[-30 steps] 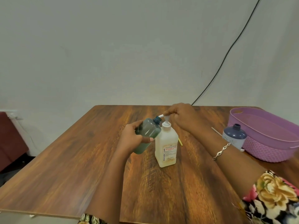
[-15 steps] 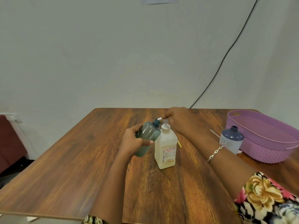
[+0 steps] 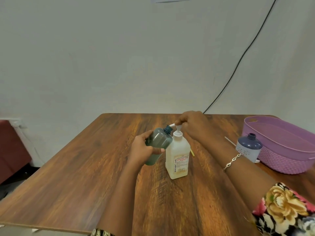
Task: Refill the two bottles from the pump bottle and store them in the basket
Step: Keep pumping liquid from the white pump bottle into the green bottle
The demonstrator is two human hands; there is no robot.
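Left grip: our left hand (image 3: 144, 150) wraps the tilted grey-green bottle (image 3: 159, 142), its mouth at the spout.
Right grip: our right hand (image 3: 194, 126) pinches the pump bottle (image 3: 178, 157) head, alongside.
Farther right: open blue bottle (image 3: 248, 147) beside the purple basket (image 3: 289, 150).
Change: we see both holds unchanged.

green btl (image 3: 158, 142) 1 | blue btl (image 3: 249, 148) 1 | pump btl (image 3: 178, 159) 1 | basket (image 3: 283, 161) 1

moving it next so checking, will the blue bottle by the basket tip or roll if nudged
The blue bottle looks squat and broad-based, so it probably slides rather than tips. It looks like thin plastic, so likely light. Knocked over, its round body might roll.
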